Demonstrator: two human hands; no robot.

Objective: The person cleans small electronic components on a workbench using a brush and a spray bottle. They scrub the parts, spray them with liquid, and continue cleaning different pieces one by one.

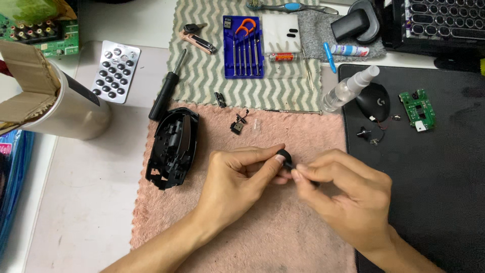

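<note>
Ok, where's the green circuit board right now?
In the head view, the green circuit board lies far right on the black mat, just right of the black mouse cover.

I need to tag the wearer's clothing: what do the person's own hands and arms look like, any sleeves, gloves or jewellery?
The left hand and right hand are bare: no gloves, rings, watch or bracelets. Both forearms are uncovered to the frame edge, no sleeves visible. Fingernails look short and unpainted.

Fingers are hiding most of the small black part point(284, 154) above the pink towel point(252, 237). The top edge is cutting off the keyboard point(444, 20).
</note>
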